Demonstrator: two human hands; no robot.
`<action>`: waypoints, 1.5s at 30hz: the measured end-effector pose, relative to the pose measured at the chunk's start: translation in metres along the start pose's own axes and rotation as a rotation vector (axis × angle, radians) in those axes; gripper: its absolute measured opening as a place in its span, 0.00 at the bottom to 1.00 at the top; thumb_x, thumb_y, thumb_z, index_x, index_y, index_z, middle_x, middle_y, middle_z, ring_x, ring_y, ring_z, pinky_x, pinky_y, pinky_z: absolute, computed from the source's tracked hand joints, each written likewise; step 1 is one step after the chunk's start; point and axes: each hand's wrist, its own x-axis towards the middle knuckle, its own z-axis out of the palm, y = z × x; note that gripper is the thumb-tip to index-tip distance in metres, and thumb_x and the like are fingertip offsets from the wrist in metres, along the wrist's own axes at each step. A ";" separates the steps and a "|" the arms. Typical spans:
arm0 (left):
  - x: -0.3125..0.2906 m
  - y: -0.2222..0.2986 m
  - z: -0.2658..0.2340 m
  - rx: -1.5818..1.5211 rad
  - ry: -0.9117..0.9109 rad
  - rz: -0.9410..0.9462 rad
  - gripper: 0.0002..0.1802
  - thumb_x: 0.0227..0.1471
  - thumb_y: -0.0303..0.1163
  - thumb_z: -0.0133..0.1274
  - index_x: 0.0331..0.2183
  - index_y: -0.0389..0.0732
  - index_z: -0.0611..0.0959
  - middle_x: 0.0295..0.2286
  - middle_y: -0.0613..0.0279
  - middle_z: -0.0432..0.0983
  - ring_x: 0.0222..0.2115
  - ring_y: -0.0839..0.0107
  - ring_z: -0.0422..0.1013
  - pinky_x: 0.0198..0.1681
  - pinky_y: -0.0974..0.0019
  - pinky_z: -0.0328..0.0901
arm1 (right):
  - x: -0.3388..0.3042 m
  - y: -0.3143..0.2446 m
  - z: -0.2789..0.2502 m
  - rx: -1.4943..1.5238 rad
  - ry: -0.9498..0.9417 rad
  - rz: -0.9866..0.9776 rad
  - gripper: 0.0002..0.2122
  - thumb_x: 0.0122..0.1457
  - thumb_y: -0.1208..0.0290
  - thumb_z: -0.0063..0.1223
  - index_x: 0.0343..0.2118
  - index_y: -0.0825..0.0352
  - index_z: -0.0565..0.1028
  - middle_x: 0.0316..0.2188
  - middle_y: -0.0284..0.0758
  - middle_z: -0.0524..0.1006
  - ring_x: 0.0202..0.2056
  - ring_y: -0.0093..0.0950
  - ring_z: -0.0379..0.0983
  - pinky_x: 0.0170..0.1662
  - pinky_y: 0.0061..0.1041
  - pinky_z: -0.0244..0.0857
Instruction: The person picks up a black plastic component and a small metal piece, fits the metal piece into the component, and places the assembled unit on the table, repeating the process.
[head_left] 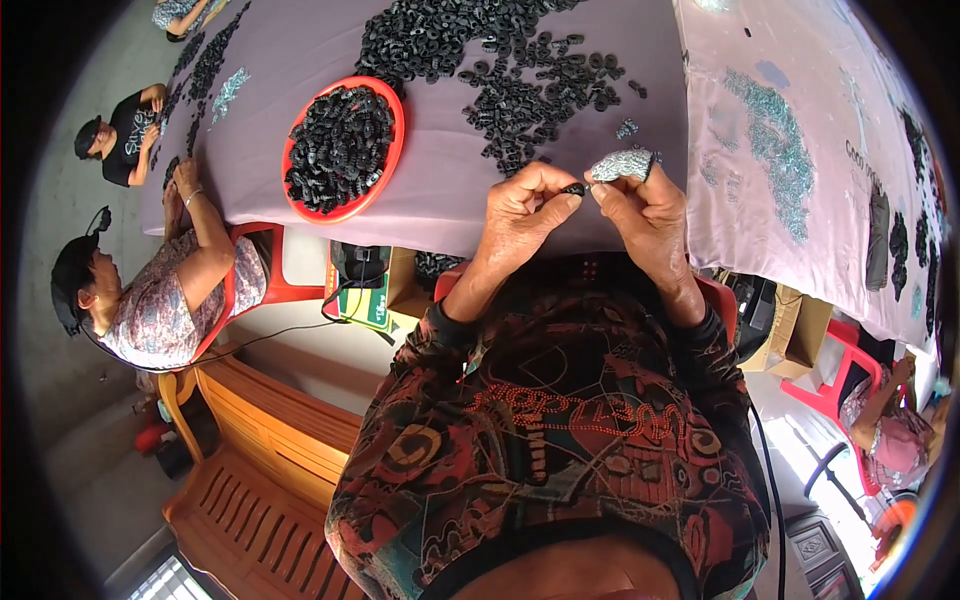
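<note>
My left hand point(525, 218) pinches a small black plastic piece point(573, 189) between thumb and forefinger, just above the table's near edge. Close beside it, my right hand point(648, 218) is closed in a pinch, its fingertips almost meeting the piece. A grey knitted finger cover point(622, 165) wraps the right forefinger; whatever those fingertips hold is too small to make out. Beyond my hands lies a spread of loose black ring-shaped pieces point(520, 100). A little cluster of shiny bits point(627, 128) rests just past my right hand.
Left of my hands, a red basin point(400, 140) is heaped with black pieces. A pale cloth point(720, 220) on the right carries a blue-silver pile of small bits point(775, 150). People sit at the table's left side. An orange bench point(270, 410) stands behind on the left.
</note>
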 end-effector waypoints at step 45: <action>-0.013 -0.013 0.003 0.130 -0.063 -0.042 0.05 0.43 0.19 0.56 0.26 0.37 0.76 0.23 0.72 0.70 0.23 0.87 0.64 0.25 0.80 0.62 | -0.009 0.004 -0.001 -0.114 -0.047 -0.007 0.05 0.46 0.80 0.53 0.28 0.70 0.71 0.21 0.31 0.71 0.22 0.16 0.65 0.26 0.17 0.61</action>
